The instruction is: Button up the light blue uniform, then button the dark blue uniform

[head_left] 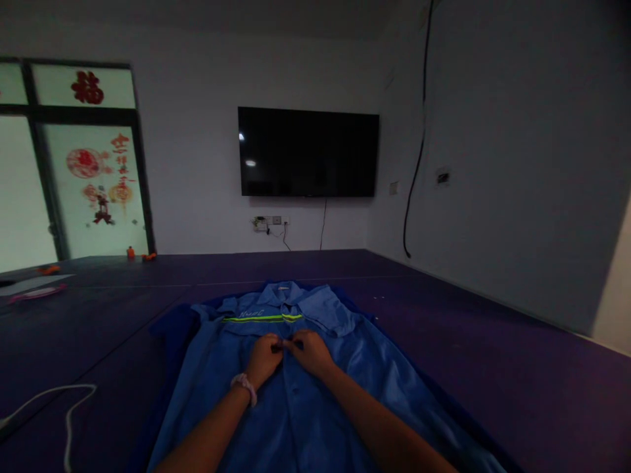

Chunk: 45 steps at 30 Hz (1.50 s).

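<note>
A blue work shirt (345, 387) lies spread front side up on the purple surface, its collar away from me. A yellow-green stripe and pale lettering cross its chest. My left hand (265, 358), with a scrunchie (244, 387) at the wrist, pinches the front placket just below the stripe. Meeting it there, my right hand (309, 351) pinches the placket from the other side, fingertips close together. Whatever small part sits between the fingertips is hidden. Below the hands, a button (295, 389) shows on the placket. Darker blue cloth (170, 335) shows from under the shirt.
The purple surface (473, 328) runs to the walls. A white cable (69, 420) lies at the near left. Farther left are a pink-rimmed item (42, 293) and small orange objects (148, 256). A black cable (417, 177) hangs along the right wall; a television (308, 154) hangs ahead.
</note>
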### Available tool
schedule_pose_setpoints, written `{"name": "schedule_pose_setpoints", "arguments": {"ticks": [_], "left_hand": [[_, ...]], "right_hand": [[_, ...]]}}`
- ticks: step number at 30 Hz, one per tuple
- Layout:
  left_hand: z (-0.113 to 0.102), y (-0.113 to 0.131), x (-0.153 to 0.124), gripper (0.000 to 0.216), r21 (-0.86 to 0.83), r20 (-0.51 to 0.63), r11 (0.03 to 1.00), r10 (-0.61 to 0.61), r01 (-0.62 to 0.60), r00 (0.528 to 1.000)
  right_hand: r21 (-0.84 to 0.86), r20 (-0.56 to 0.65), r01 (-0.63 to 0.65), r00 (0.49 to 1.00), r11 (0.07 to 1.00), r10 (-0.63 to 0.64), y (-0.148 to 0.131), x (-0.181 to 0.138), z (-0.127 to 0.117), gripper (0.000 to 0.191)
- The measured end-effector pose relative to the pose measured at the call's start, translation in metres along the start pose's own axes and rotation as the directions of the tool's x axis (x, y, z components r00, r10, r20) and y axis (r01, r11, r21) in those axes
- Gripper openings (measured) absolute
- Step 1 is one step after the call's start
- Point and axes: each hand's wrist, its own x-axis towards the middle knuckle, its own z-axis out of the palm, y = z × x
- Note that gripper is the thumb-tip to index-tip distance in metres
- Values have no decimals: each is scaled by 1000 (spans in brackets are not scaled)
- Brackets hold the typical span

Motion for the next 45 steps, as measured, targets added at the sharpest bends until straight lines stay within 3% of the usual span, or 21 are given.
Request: {"name": "schedule_pose_setpoints", "arguments": {"ticks": [7,12,16,25,39,45], "left_hand": [[2,8,-2,18,25,84,998,63,-66,994],[2,6,-2,17,2,102,995,102,-102,990],[2,5,-1,21,15,59,998,62,-63,996],[2,7,1,17,127,138,977,153,-170,979],[1,4,4,14,-9,-14,1000,18,-18,1000],[0,4,3,11,-94,-10,995,-35,34,999]], "right_hand": [[-83,-35,-70,997,994,68,-3,0,-1,32],[-28,-59,-79,995,997,77,7,5,4,15],[10,-71,-97,993,995,98,14,8,6,15],[73,-67,-95,993,993,100,17,10,8,15],[182,-87,-37,995,983,54,19,11,9,10],[241,-103,12,995,970,13,17,10,8,9]]}}
